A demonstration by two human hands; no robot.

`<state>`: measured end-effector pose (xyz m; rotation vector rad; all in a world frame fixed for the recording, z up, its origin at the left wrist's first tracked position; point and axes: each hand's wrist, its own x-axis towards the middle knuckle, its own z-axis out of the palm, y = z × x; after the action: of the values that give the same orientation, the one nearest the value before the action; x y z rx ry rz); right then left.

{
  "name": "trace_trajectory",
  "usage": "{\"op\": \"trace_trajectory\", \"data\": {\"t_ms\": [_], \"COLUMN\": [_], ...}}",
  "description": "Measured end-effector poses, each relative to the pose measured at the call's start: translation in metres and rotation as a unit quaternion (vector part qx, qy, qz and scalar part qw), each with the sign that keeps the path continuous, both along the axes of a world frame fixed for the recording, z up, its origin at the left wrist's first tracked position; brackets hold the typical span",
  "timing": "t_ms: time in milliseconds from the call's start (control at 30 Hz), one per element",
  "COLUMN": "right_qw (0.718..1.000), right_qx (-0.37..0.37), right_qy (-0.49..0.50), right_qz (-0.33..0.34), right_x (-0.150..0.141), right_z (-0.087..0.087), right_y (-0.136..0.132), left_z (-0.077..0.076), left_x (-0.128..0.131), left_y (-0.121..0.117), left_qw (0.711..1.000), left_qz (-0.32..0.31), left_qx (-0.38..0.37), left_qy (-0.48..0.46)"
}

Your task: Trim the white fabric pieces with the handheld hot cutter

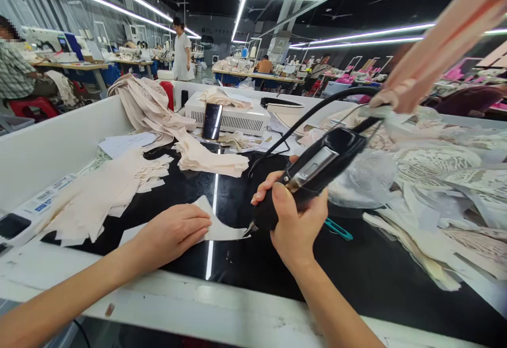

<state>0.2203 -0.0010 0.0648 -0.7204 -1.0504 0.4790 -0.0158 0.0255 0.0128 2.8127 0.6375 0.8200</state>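
Observation:
My right hand [297,216] is wrapped round a black corded handheld tool [317,163] with a silver panel and a small metal tip. The tip touches the right end of a curved white fabric piece [222,226] on the glossy black tabletop [233,200]. My left hand [174,232] lies flat over the left part of this piece, fingers together and stretched out, pressing it down. Part of the piece is hidden under that hand. A pink fabric strip [443,47] is tied to the tool's rear end, from which a black cable [312,118] also runs.
Stacked pale fabric pieces lie left [106,189] and behind [209,158]. A phone [212,121] leans on a white vented box [245,118]. Lace pieces [439,174] and a plastic bag [360,179] crowd the right; a teal clip [338,229] lies nearby. Other people sit or stand beyond.

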Motion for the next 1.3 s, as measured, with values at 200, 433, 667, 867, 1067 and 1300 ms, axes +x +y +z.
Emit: {"op": "trace_trajectory", "data": {"t_ms": [200,433,667,867,1067,1300], "right_qw": [0.999,1.0,0.998,0.998,0.997,0.998], "right_qx": [0.007,-0.004,-0.014,-0.022,-0.016,-0.017], "right_qy": [0.009,0.011,0.009,0.016,0.036,0.032], "right_qz": [-0.033,0.016,0.056,0.05,0.059,0.056], "right_x": [0.01,-0.001,-0.012,-0.016,-0.019,-0.023], "right_z": [0.001,0.001,0.002,-0.001,-0.002,-0.001], "right_y": [0.014,0.01,0.009,0.013,0.018,0.019], "left_z": [0.011,0.034,0.037,0.024,0.02,0.02], "left_x": [-0.005,0.008,0.026,0.026,0.024,0.023], "left_y": [-0.013,-0.03,0.012,0.027,0.029,0.03], "left_qw": [0.995,0.961,0.974,0.968,0.966,0.963], "left_qz": [0.013,0.058,0.016,-0.026,-0.023,-0.019], "left_qx": [-0.053,-0.224,-0.199,-0.197,-0.189,-0.188], "left_qy": [0.08,0.154,0.103,0.153,0.177,0.193]}}
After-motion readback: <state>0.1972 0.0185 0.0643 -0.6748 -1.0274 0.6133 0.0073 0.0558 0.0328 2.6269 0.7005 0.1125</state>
